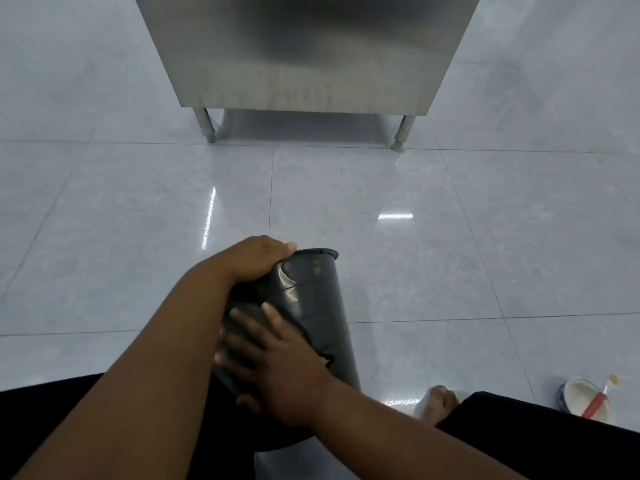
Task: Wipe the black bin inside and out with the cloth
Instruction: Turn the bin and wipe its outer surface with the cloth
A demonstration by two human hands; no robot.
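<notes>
The black bin (311,299) lies tilted on its side between my legs, its far end pointing away from me. My left hand (256,259) grips that far end, fingers curled over the edge. Lower on the bin's side, my right hand (273,362) lies flat with fingers spread, blurred. It presses a dark grey cloth (244,315) against the bin wall. Most of the cloth is hidden beneath the hand. The bin's near end is hidden behind my right hand and arms.
A stainless steel cabinet (304,50) on short legs stands ahead on the glossy tiled floor (450,254). At the bottom right are a white bowl (581,396) with a red-handled brush (597,400) and my bare foot (438,403).
</notes>
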